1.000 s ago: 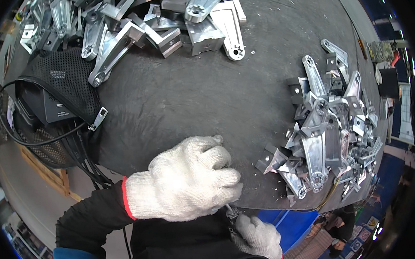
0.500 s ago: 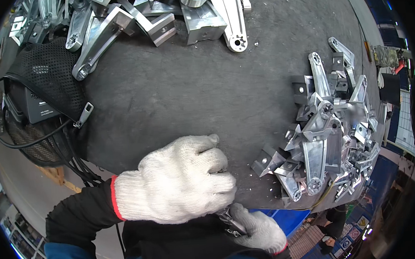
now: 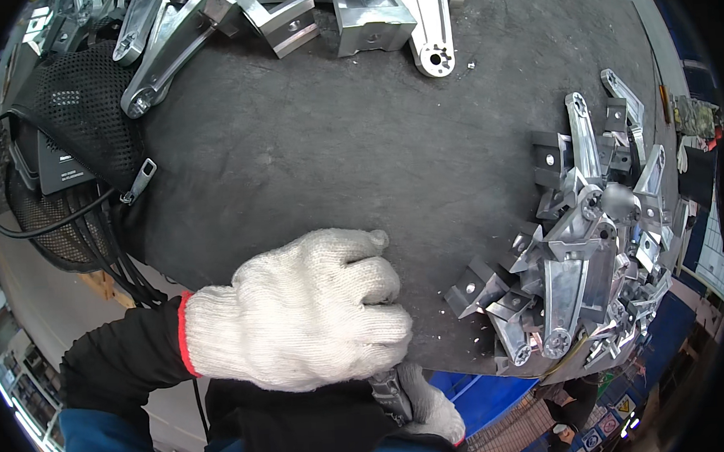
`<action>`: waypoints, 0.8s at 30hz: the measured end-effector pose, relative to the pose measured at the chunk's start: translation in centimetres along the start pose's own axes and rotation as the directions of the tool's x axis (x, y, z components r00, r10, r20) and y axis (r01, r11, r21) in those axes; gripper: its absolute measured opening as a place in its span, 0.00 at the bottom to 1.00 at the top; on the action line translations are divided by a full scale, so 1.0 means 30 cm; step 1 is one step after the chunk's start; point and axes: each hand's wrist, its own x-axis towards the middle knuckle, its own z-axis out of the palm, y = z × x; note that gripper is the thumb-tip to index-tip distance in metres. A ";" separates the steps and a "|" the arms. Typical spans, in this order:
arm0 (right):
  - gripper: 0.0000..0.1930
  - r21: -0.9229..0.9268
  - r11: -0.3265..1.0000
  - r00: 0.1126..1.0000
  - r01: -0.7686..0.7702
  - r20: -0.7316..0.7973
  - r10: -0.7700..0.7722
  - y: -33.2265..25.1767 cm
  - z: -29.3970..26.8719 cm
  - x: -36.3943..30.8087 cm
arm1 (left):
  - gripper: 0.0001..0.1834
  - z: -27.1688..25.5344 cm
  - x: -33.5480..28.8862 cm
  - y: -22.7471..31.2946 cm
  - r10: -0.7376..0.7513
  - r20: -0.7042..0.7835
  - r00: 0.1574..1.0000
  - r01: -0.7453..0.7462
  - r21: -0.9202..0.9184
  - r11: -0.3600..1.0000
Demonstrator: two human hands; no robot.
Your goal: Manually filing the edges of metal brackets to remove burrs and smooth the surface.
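Note:
My left hand (image 3: 301, 312), in a white knit glove with a red cuff, is at the near edge of the dark work table (image 3: 316, 154). Its fingers curl downward, and whatever they hold is hidden beneath the glove. Just below it, my right hand (image 3: 431, 408), gloved the same way, is closed around a dark grey tool-like object (image 3: 391, 396). The upper end of that object disappears under my left hand, so its kind does not show.
A pile of silver metal brackets and arms (image 3: 565, 288) covers the table's right side. More bracket parts (image 3: 374, 22) lie along the far edge. On the left sits a black mesh pouch (image 3: 82, 119) with cables (image 3: 120, 266). Something blue (image 3: 488, 396) shows below the near edge.
The view has shifted, so the table and parts sit differently in it. My right hand has moved lower and closer in beneath my left hand, which keeps its curled pose.

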 end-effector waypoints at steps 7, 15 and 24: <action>0.21 -0.475 0.878 0.997 0.066 -0.007 -0.078 0.007 0.024 0.014 | 0.14 0.031 -0.008 -0.003 0.014 -0.040 0.999 -0.013 0.006 1.000; 0.13 -0.562 0.814 0.861 -0.147 -0.478 -0.174 0.043 0.190 -0.014 | 0.15 0.017 -0.009 0.005 0.012 0.007 1.000 -0.012 0.005 1.000; 0.17 -0.264 0.919 0.913 -0.294 -0.363 0.188 -0.073 0.182 -0.047 | 0.12 0.045 -0.011 -0.005 0.042 -0.110 0.993 -0.044 -0.015 0.999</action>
